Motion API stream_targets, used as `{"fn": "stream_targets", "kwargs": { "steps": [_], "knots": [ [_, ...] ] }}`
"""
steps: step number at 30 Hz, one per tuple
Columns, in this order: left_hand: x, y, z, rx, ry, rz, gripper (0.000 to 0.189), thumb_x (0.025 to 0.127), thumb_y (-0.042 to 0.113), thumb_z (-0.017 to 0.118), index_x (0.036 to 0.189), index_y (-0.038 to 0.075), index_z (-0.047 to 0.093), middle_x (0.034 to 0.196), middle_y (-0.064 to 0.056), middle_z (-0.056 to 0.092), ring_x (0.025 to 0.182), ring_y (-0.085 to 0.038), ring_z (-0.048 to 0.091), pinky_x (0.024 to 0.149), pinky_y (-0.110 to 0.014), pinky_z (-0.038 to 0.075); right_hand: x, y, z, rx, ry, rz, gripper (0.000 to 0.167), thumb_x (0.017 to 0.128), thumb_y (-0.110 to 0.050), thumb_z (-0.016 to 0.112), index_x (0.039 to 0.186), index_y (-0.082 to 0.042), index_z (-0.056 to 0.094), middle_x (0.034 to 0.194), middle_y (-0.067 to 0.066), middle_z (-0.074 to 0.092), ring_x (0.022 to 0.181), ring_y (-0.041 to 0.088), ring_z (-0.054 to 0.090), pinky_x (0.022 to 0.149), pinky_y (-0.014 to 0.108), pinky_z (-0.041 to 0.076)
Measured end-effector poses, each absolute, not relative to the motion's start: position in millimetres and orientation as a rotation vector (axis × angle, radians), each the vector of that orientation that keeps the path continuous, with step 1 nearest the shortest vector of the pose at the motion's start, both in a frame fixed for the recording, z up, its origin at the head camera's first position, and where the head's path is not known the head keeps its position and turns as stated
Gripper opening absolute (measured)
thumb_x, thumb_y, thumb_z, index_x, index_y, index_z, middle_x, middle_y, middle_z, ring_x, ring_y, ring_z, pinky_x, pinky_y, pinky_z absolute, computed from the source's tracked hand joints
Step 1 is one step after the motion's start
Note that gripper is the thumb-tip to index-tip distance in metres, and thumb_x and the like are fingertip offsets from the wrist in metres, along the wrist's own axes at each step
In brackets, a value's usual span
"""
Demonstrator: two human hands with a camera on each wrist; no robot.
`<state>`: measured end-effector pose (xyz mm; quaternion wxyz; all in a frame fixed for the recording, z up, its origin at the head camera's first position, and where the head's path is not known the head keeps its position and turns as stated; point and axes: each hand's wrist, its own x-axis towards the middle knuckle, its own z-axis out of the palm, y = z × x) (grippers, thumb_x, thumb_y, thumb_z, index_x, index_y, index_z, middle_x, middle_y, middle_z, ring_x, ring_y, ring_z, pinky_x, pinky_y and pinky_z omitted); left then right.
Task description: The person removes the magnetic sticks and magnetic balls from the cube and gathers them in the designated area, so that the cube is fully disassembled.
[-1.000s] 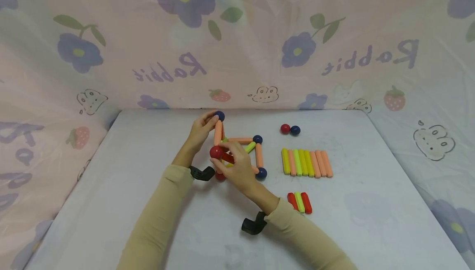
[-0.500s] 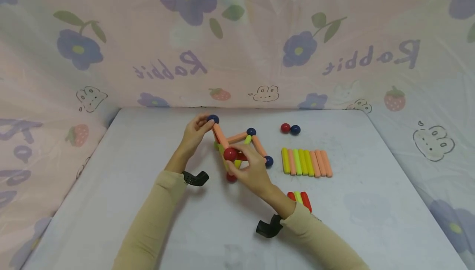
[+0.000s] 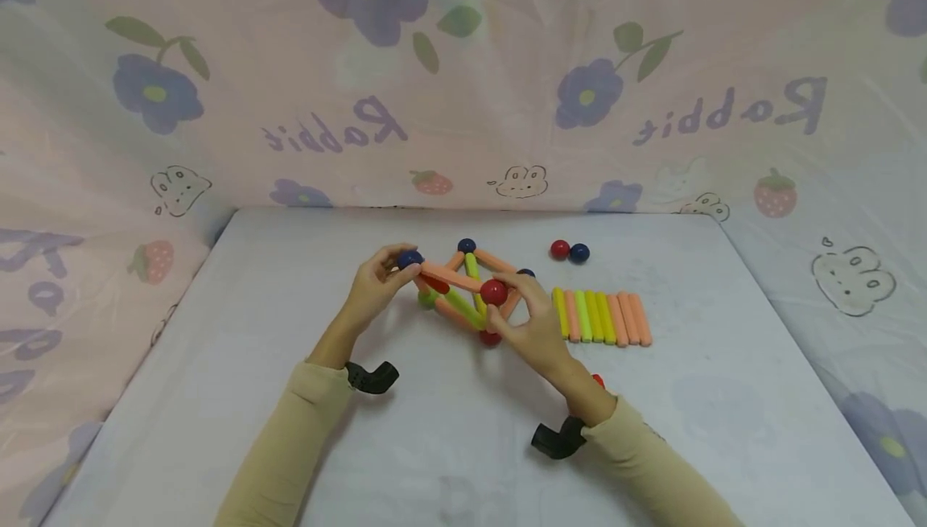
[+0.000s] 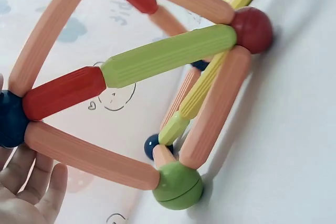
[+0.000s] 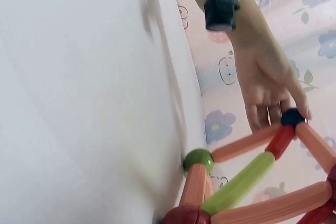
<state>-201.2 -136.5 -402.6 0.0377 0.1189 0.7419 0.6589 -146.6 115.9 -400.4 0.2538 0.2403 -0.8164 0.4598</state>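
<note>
Both hands hold a frame built of magnetic rods and balls, its upper edge a peach rod (image 3: pixel 452 276). My left hand (image 3: pixel 371 292) pinches the dark blue ball (image 3: pixel 410 261) at the upper left corner. At the other end of that rod, my right hand (image 3: pixel 536 327) grips a red ball (image 3: pixel 494 292) between thumb and fingers. In the left wrist view, a red rod (image 4: pixel 65 93) and a light green rod (image 4: pixel 170 56) join end to end as a diagonal. A green ball (image 4: pixel 177 184) and another red ball (image 4: pixel 253 30) form the lower corners, close over the table.
Right of the frame lies a row of yellow, green and peach rods (image 3: pixel 599 318). Behind them sit a loose red ball (image 3: pixel 560 249) and blue ball (image 3: pixel 579 253). My right forearm mostly covers a short red rod (image 3: pixel 598 380). A printed curtain (image 3: pixel 463 109) rises behind the table (image 3: pixel 253 269).
The frame has turned, its held peach rod swinging from pointing away to lying crosswise. My right hand has moved right with the red ball; my left has come slightly nearer and left.
</note>
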Motion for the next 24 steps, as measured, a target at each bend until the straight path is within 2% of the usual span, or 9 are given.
{"fn": "stream_targets", "kwargs": {
  "steps": [3,9,15,20,22,24],
  "knots": [
    [-193,-134,-401,0.410,2.309,1.944,0.042,0.094,0.020,0.063,0.132,0.005,0.053,0.130,-0.020,0.057,0.106,-0.005,0.063,0.086,-0.010,0.051,-148,124,-402,0.647,-2.217,1.251,0.040,0.077,0.000,0.071,0.116,0.003,0.062,0.109,0.017,0.068,0.097,0.025,0.060,0.087,0.019,0.053],
    [-176,-126,-398,0.552,2.376,1.793,0.039,0.091,0.018,0.067,0.127,0.005,0.058,0.123,-0.019,0.061,0.115,-0.027,0.058,0.090,-0.028,0.050,-150,140,-401,0.653,-2.241,1.265,0.044,0.078,0.004,0.071,0.120,0.003,0.060,0.116,0.019,0.067,0.100,0.027,0.062,0.094,0.003,0.043],
    [-165,-114,-395,0.648,2.438,1.723,0.042,0.087,0.016,0.071,0.126,0.004,0.059,0.129,-0.018,0.062,0.119,-0.030,0.058,0.102,-0.043,0.050,-154,150,-400,0.647,-2.253,1.262,0.044,0.077,0.007,0.070,0.120,0.005,0.059,0.120,0.019,0.066,0.103,0.029,0.061,0.095,0.000,0.040],
    [-166,-106,-397,0.723,2.511,1.725,0.045,0.086,0.012,0.071,0.128,0.002,0.057,0.130,-0.018,0.062,0.119,-0.031,0.060,0.103,-0.045,0.050,-157,157,-397,0.618,-2.283,1.247,0.042,0.079,0.004,0.071,0.119,0.006,0.059,0.118,0.021,0.066,0.105,0.029,0.060,0.093,-0.001,0.039],
    [-168,-103,-397,0.731,2.521,1.757,0.044,0.087,0.011,0.070,0.129,0.004,0.056,0.132,-0.017,0.061,0.119,-0.031,0.060,0.104,-0.044,0.050,-158,159,-397,0.613,-2.298,1.223,0.042,0.079,0.002,0.071,0.119,0.004,0.059,0.117,0.020,0.066,0.103,0.027,0.058,0.088,0.003,0.043],
    [-170,-100,-397,0.722,2.521,1.782,0.044,0.089,0.011,0.069,0.130,0.005,0.055,0.131,-0.017,0.062,0.118,-0.031,0.061,0.104,-0.042,0.050,-159,160,-396,0.612,-2.305,1.183,0.041,0.079,0.000,0.071,0.118,0.003,0.060,0.114,0.019,0.066,0.100,0.024,0.055,0.080,0.011,0.048]
  ]
}}
